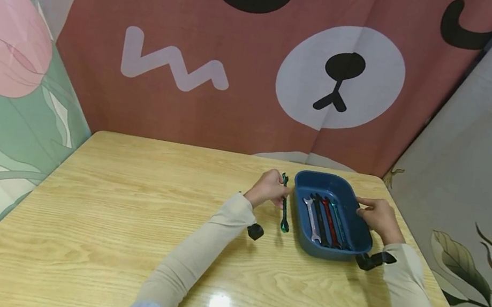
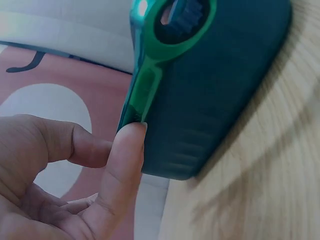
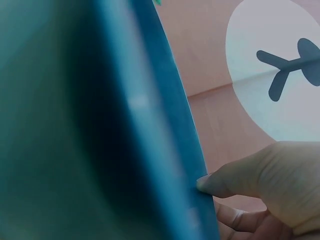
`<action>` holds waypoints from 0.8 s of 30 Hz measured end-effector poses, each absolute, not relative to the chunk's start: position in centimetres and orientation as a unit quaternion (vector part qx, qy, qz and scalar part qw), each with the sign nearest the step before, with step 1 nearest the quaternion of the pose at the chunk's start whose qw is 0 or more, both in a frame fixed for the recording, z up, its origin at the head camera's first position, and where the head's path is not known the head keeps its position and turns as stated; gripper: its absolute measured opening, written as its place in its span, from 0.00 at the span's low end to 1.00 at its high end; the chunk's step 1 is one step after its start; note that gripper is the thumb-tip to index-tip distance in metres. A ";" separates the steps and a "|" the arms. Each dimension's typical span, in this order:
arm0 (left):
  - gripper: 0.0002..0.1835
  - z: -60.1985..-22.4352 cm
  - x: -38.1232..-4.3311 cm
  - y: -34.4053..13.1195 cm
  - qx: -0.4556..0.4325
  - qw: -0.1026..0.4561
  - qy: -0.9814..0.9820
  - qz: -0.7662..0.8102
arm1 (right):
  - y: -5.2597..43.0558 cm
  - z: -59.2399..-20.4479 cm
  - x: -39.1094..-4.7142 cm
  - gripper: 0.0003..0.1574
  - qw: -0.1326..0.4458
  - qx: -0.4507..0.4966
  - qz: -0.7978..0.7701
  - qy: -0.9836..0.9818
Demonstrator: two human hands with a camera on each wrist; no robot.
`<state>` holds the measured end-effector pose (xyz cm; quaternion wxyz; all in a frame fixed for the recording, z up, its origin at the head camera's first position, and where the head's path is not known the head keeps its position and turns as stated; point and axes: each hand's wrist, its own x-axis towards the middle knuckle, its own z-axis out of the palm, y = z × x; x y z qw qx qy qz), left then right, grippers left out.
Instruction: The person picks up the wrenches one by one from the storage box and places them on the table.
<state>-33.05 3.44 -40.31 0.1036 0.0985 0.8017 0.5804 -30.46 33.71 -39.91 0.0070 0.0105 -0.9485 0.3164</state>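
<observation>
My left hand [image 1: 268,188] pinches a shiny green combination wrench [image 1: 284,218] between thumb and finger, just left of the bin. In the left wrist view, the ring end of this wrench [image 2: 148,80] extends past the fingertips, overlapping the bin's side. A blue plastic bin [image 1: 314,251] holds several wrenches lying side by side: a silver wrench [image 1: 312,221], a black wrench, a red wrench [image 1: 330,222] and a green wrench [image 1: 340,224]. On the bin's right side, my right hand [image 1: 382,220] grips the rim, its thumb [image 3: 225,182] on the wall in the right wrist view.
The wooden table [image 1: 108,217] extends widely to the left and front. A bear-patterned curtain [image 1: 161,106] hangs behind its far edge, and floral curtains [image 1: 484,161] flank both sides. Black wrist mounts [image 1: 255,231] are strapped beneath both wrists.
</observation>
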 end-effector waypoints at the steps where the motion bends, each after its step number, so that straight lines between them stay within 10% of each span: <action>1: 0.18 -40.4 -33.0 3.3 0.096 0.104 0.804 0.578 | 33.7 -39.9 -30.5 0.28 0.005 0.009 0.317 -0.948; 24: 0.28 -43.2 -32.9 2.1 0.110 0.111 0.813 0.561 | 33.9 -39.7 -30.1 0.29 -0.006 0.020 0.323 -0.946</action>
